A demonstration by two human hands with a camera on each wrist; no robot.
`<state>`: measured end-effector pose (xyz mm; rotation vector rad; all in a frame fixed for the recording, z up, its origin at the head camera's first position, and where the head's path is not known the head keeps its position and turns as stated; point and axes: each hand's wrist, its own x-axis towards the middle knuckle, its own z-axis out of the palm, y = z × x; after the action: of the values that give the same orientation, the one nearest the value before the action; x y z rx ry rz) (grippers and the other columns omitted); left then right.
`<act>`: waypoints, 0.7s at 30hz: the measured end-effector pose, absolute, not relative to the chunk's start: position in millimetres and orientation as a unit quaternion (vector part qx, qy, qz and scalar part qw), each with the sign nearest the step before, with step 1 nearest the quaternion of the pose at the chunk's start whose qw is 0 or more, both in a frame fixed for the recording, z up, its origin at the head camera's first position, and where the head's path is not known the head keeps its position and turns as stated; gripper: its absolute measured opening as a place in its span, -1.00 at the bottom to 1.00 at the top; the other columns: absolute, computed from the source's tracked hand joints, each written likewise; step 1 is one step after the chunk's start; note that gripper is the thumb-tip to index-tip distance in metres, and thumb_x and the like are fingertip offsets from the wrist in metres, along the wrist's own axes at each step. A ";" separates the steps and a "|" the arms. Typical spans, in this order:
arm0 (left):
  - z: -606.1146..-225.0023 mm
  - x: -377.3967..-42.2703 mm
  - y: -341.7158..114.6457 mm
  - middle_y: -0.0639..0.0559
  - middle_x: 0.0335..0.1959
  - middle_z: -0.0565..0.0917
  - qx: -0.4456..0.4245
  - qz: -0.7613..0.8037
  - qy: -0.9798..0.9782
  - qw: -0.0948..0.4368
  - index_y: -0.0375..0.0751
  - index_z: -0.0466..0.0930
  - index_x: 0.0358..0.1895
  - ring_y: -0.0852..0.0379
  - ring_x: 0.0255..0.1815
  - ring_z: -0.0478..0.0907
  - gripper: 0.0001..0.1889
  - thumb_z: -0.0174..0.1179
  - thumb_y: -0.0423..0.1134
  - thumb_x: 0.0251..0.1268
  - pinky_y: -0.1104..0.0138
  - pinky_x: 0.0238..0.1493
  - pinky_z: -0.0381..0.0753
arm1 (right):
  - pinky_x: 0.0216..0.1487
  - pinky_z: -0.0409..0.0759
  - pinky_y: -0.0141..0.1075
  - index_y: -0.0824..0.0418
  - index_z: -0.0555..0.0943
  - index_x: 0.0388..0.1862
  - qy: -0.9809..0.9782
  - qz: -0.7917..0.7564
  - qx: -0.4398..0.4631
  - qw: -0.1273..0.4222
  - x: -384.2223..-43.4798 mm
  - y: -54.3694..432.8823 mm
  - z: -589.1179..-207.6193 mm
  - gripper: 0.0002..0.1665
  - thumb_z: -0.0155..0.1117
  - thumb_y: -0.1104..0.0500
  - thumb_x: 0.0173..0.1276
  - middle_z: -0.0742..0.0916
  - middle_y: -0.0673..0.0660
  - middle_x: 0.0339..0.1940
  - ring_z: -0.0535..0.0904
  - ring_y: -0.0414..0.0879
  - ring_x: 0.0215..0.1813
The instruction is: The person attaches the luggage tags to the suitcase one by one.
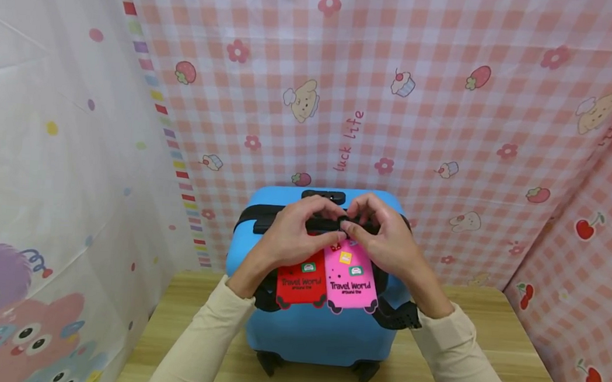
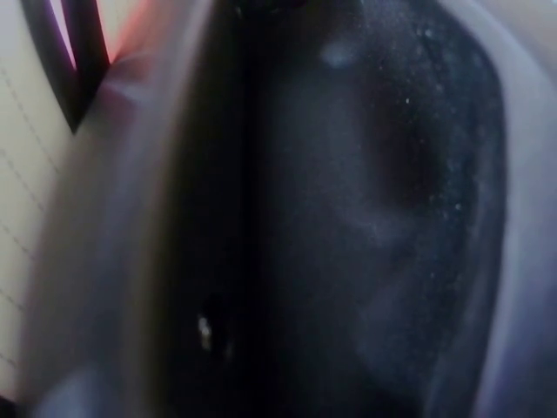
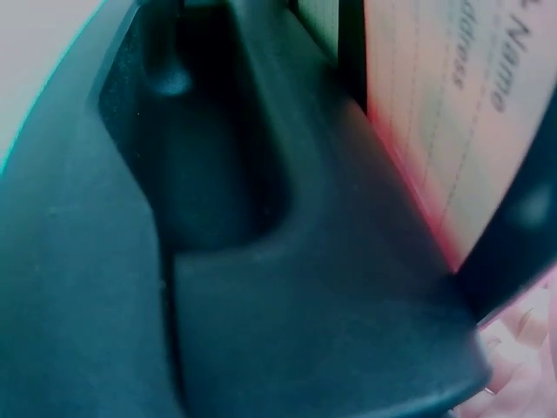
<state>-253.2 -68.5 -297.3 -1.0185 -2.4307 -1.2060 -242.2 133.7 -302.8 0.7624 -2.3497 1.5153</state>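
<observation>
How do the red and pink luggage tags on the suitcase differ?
The red tag hangs left, under the left hand; the pink tag hangs right, under the right hand. The pink tag shows more of its face; the red is more covered. Both read "Travel World" and have the same suitcase shape.

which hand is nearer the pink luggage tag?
Right. The right hand pinches the strap at the top of the pink luggage tag; the left hand lies over the red luggage tag beside it.

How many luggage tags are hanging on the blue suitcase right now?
2. A red tag hangs under the left hand, and a pink tag sits right beside it under the right hand, both on the suitcase front. The hands could hide another.
</observation>
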 end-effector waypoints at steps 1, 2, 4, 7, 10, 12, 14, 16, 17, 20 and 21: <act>-297.0 -252.9 -68.5 0.12 -0.10 0.63 -0.346 -0.415 -0.833 0.119 -0.07 0.65 0.03 0.23 -0.04 0.51 -0.70 0.38 -0.18 0.23 0.22 0.15 0.52 | -0.36 0.43 -0.31 0.19 0.49 -0.12 -0.804 0.521 0.258 0.122 -242.1 133.7 -302.7 -0.82 0.31 0.22 0.40 0.53 0.13 -0.34 0.43 0.03 -0.36; -296.6 -252.5 -68.5 0.12 -0.09 0.63 -0.342 -0.418 -0.833 0.117 -0.07 0.66 0.03 0.23 -0.03 0.51 -0.70 0.38 -0.18 0.24 0.22 0.16 0.52 | -0.38 0.42 -0.32 0.19 0.50 -0.13 -0.803 0.524 0.255 0.122 -241.9 133.6 -302.6 -0.82 0.31 0.21 0.40 0.53 0.14 -0.35 0.43 0.02 -0.37; -296.1 -251.9 -68.2 0.12 -0.09 0.64 -0.334 -0.422 -0.835 0.113 -0.07 0.66 0.03 0.23 -0.03 0.52 -0.70 0.37 -0.17 0.24 0.22 0.16 0.52 | -0.40 0.41 -0.33 0.20 0.53 -0.13 -0.801 0.530 0.248 0.122 -241.6 133.2 -302.4 -0.83 0.32 0.21 0.39 0.54 0.14 -0.37 0.43 0.02 -0.39; -295.3 -250.8 -67.8 0.12 -0.10 0.65 -0.322 -0.433 -0.835 0.106 -0.07 0.66 0.03 0.23 -0.04 0.53 -0.71 0.37 -0.17 0.25 0.22 0.14 0.53 | -0.41 0.41 -0.34 0.21 0.56 -0.13 -0.798 0.540 0.240 0.119 -241.2 132.8 -302.2 -0.85 0.33 0.22 0.38 0.55 0.15 -0.38 0.43 0.01 -0.40; -295.1 -250.6 -67.2 0.13 -0.13 0.65 -0.316 -0.442 -0.833 0.102 -0.07 0.67 0.02 0.23 -0.06 0.53 -0.72 0.37 -0.17 0.25 0.23 0.12 0.53 | -0.42 0.41 -0.35 0.22 0.59 -0.13 -0.794 0.548 0.232 0.119 -241.4 132.8 -302.5 -0.85 0.33 0.23 0.37 0.57 0.15 -0.39 0.43 0.00 -0.40; -295.2 -250.8 -67.0 0.14 -0.14 0.66 -0.314 -0.446 -0.832 0.100 -0.06 0.66 0.01 0.23 -0.07 0.54 -0.72 0.37 -0.17 0.26 0.23 0.10 0.54 | -0.42 0.42 -0.35 0.23 0.60 -0.13 -0.793 0.551 0.230 0.120 -241.4 133.0 -302.4 -0.85 0.33 0.23 0.37 0.57 0.15 -0.38 0.44 -0.01 -0.40; -295.4 -251.0 -66.9 0.15 -0.15 0.66 -0.313 -0.448 -0.832 0.099 -0.06 0.66 0.00 0.24 -0.07 0.54 -0.74 0.36 -0.16 0.26 0.23 0.10 0.54 | -0.43 0.42 -0.35 0.23 0.60 -0.13 -0.793 0.552 0.229 0.120 -241.6 133.2 -302.6 -0.85 0.34 0.23 0.37 0.58 0.15 -0.39 0.44 -0.01 -0.41; -295.6 -250.9 -67.0 0.15 -0.15 0.66 -0.312 -0.448 -0.832 0.099 -0.05 0.66 -0.01 0.24 -0.08 0.54 -0.75 0.35 -0.16 0.27 0.23 0.09 0.55 | -0.43 0.43 -0.35 0.24 0.61 -0.14 -0.793 0.552 0.228 0.119 -241.5 133.3 -302.7 -0.85 0.34 0.23 0.36 0.58 0.15 -0.40 0.44 -0.01 -0.42; -295.7 -250.8 -67.0 0.15 -0.15 0.66 -0.311 -0.448 -0.832 0.099 -0.05 0.66 -0.01 0.24 -0.08 0.54 -0.76 0.35 -0.16 0.28 0.23 0.09 0.55 | -0.44 0.43 -0.35 0.24 0.61 -0.14 -0.793 0.553 0.229 0.117 -241.7 133.3 -302.9 -0.85 0.35 0.22 0.36 0.58 0.16 -0.41 0.45 -0.01 -0.42; -295.6 -250.3 -66.5 0.15 -0.16 0.66 -0.309 -0.450 -0.832 0.098 -0.03 0.66 -0.03 0.24 -0.08 0.55 -0.77 0.34 -0.16 0.29 0.22 0.08 0.55 | -0.45 0.44 -0.35 0.24 0.63 -0.15 -0.792 0.554 0.230 0.114 -241.7 134.0 -303.5 -0.86 0.35 0.22 0.36 0.60 0.16 -0.43 0.45 -0.02 -0.45; -295.4 -249.9 -66.2 0.15 -0.16 0.67 -0.308 -0.451 -0.832 0.099 -0.03 0.66 -0.03 0.24 -0.08 0.55 -0.78 0.34 -0.16 0.29 0.22 0.07 0.55 | -0.46 0.44 -0.35 0.24 0.63 -0.16 -0.791 0.555 0.231 0.113 -241.7 134.3 -303.7 -0.87 0.35 0.22 0.36 0.60 0.16 -0.44 0.45 -0.03 -0.46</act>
<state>-249.9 -66.2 -295.4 -0.9101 -2.4613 -1.3341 -241.7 134.3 -303.7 0.6767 -2.3206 1.6278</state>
